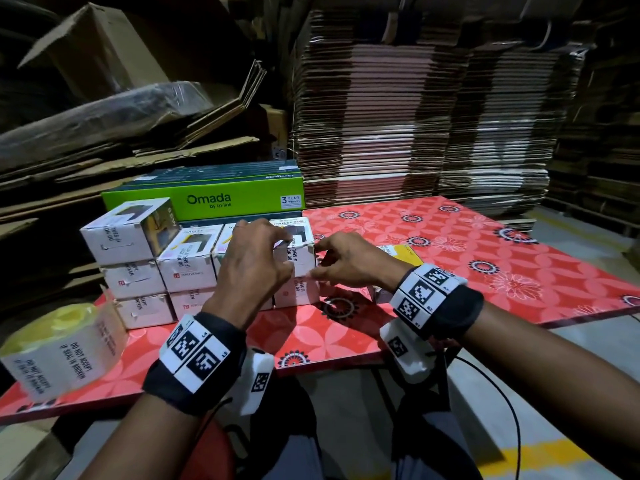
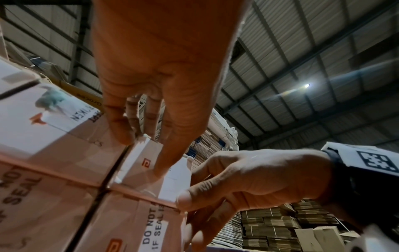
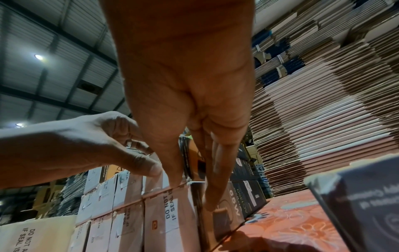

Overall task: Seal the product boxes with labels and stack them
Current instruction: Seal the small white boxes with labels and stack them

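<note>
Seating sealed box [image 1: 294, 252] on top of right-end column of the stack [image 1: 194, 268], on red patterned counter [image 1: 485, 271].

Left hand [image 1: 254, 263] grasping the box: fingers over the top edge, thumb [image 2: 161, 163] pressed on the front face. Right hand [image 1: 349, 263] pinching the lower right corner, thumb [image 2: 187, 198] at the seam with the box below [image 1: 296, 294], fingers down the right side.

- Square front face flush with box below before letting go.
- Close the gap against the neighbour on the left; no overhang to the right.
- Keep pressure off the seal label; lifting its edge looks like the main risk.
- Release right grip first, left last, straight up.

Label roll [image 1: 59, 348] at near-left counter edge, well apart. One unsealed-looking box [image 1: 403, 252] behind right hand; likely next, cannot confirm.
</note>
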